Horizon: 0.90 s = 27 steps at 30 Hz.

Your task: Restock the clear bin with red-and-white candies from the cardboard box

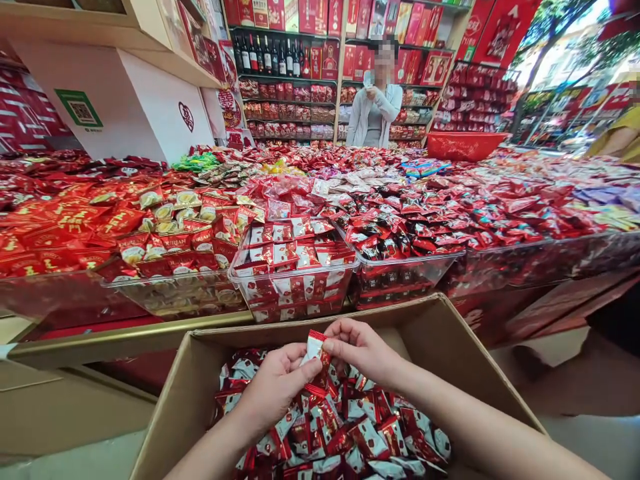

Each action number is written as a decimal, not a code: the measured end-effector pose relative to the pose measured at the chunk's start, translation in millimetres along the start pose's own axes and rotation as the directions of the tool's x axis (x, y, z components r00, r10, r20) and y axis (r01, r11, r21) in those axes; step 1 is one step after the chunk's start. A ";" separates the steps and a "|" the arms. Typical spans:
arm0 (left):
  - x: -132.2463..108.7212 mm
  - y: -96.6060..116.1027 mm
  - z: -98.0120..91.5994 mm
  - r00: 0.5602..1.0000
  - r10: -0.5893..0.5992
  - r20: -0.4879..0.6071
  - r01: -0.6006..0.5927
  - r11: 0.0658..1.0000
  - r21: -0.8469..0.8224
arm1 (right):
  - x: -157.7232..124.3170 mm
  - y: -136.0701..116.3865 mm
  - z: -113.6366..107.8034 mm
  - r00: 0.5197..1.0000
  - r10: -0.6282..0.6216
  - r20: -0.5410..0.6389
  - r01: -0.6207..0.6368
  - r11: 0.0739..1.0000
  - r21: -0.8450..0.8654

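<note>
An open cardboard box point(430, 333) sits right below me, filled with several small red-and-white candy packets point(345, 433). Over it, my left hand point(277, 387) and my right hand point(363, 350) pinch one red-and-white candy packet point(315, 347) between their fingertips, each on one side. Just beyond the box stands a clear plastic bin point(293, 283) holding the same kind of packets.
A long display counter is covered with clear bins of red-wrapped sweets point(400, 227). A red basket point(465, 145) rests at the far side. A person in a light jacket point(375, 110) stands behind the counter before shelves of red boxes and bottles. A white box point(125, 100) stands at left.
</note>
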State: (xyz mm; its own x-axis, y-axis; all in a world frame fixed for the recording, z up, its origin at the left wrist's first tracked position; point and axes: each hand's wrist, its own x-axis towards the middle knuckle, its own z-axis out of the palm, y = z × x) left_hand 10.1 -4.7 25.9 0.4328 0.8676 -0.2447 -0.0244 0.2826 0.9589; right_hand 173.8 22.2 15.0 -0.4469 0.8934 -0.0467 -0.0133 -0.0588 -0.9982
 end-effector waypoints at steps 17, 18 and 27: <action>-16.8 107.9 -18.8 0.730 0.679 0.072 -0.309 0.234 0.922 | -17.2 -113.6 -40.6 0.837 -0.525 -0.153 0.353 0.732 -0.583; -11.1 125.5 -21.4 0.716 0.681 0.153 -0.306 0.110 0.946 | -13.2 -126.1 -45.3 0.799 -0.581 -0.155 0.380 0.687 -0.620; 39.0 179.6 -13.1 0.873 0.416 0.256 -0.397 0.299 0.868 | 29.3 -153.0 -45.0 0.744 -0.667 0.036 0.429 0.435 -0.792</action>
State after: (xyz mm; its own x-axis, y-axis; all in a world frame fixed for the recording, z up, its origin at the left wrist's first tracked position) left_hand 10.9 85.2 186.7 0.5980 0.7701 0.2221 0.6028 -0.6148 0.5085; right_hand 203.0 77.5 164.6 -0.3562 0.6878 0.6325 0.5109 0.7101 -0.4845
